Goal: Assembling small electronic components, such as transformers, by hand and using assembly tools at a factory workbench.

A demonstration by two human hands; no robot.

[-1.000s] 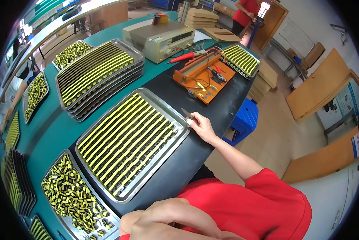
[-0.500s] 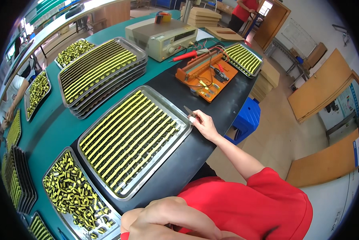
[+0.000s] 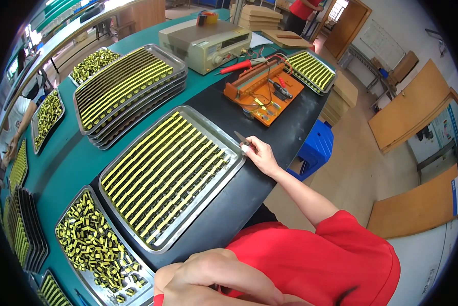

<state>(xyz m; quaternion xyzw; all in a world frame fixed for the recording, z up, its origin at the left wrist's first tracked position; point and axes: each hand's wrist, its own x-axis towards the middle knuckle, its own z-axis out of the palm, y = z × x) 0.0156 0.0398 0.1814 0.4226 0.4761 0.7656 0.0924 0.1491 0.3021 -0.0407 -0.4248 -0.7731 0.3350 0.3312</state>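
Note:
At the right rim of a large metal tray [image 3: 224, 184] is my right hand [image 3: 261, 157], closed on a dark, pointed metal tool [image 3: 240, 136] like a small blade or tweezers; its exact kind is not clear. A white covering shows on a fingertip. Small yellow-and-black parts [image 3: 160, 176] stand in straight rows across the tray, with a bare strip on its right side. My left arm [image 3: 213, 278] is bent across the lower edge, and its hand does not show. Left of the arm, a second tray [image 3: 88, 280] holds loose yellow-and-black parts [image 3: 93, 239] in a heap.
Stacked trays [image 3: 132, 94] of rows stand behind, beside a beige bench instrument [image 3: 206, 46]. An orange fixture [image 3: 269, 97] with wires and a red probe [image 3: 235, 67] lies farther right. A blue stool [image 3: 316, 148] stands beyond the table edge. Another person's arm [image 3: 22, 122] shows far left.
The view has shifted very slightly. My right hand stays at the tray's rim with the pointed tool; the rows and loose parts look the same.

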